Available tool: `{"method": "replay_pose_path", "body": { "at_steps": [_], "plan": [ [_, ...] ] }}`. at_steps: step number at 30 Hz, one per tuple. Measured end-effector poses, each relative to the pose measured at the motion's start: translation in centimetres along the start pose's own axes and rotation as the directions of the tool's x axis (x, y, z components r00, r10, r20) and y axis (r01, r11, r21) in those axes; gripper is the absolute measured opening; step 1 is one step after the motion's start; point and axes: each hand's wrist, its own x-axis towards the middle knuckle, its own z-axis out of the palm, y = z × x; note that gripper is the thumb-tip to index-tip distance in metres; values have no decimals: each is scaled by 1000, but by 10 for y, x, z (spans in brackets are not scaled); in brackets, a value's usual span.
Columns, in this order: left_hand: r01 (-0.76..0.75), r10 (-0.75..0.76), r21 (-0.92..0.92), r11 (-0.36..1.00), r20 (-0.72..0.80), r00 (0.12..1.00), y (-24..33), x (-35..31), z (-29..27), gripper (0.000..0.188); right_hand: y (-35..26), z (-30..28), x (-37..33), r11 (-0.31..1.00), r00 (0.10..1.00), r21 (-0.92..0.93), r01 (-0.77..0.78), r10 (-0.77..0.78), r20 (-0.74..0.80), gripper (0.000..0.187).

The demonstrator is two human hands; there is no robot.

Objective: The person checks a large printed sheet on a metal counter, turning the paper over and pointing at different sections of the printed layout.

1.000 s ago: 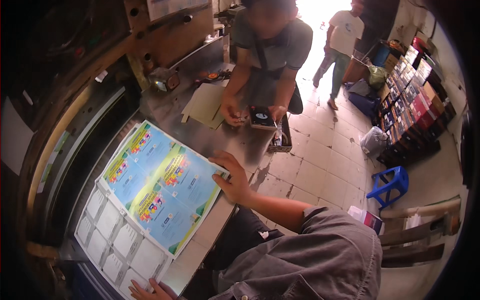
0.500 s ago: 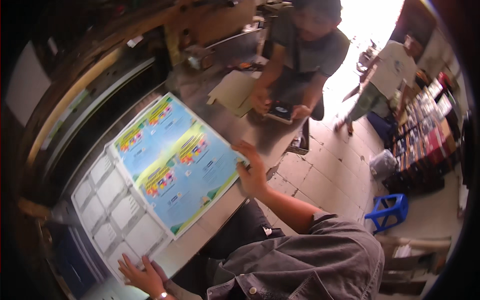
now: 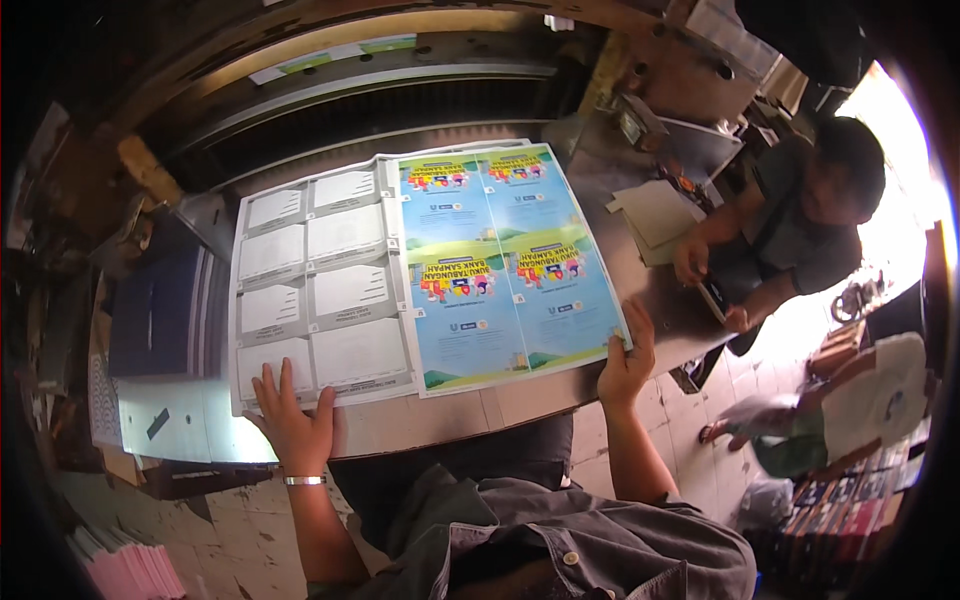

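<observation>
Since a moment ago, the head view has swung round, so the colour-printed sheet [image 3: 500,270], slanted before, now sits nearly square to the person, and someone in a pale shirt [image 3: 870,395] shows lower at the right. That sheet runs lengthwise away from the person, its near edge by the counter's front, and it overlaps the right part of a grey-printed sheet [image 3: 310,300] whose long axis runs much the same way. From where I stand, the left hand [image 3: 292,415] lies on the grey one's near edge, fingers spread wide, thumb apart. At the colour sheet's near right corner rests the right hand [image 3: 628,360], thumb on the margin and fingers close together; whether they pinch the paper I cannot tell. Bare brown counter [image 3: 680,312] shows beyond, with tan card pieces [image 3: 655,215] near a co-worker [image 3: 810,225]. Dark blue boards [image 3: 160,315] lie leftward, pink papers [image 3: 130,568] lower down, over a tiled floor [image 3: 675,415].
</observation>
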Motion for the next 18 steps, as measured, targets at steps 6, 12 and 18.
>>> {"method": "replay_pose_path", "body": {
  "at_steps": [6,12,18],
  "plan": [
    [15,-14,-33,999,10,1000,2,-3,-8,78,-2,1,-3,997,998,46,-64,64,3,50],
    [30,-29,-34,999,18,999,0,-2,-4,78,5,4,-4,990,996,114,-82,84,-14,45],
    [12,-11,-54,998,18,1000,3,-3,-6,79,-1,4,-1,982,995,158,-100,103,-11,45]
  ]
}}
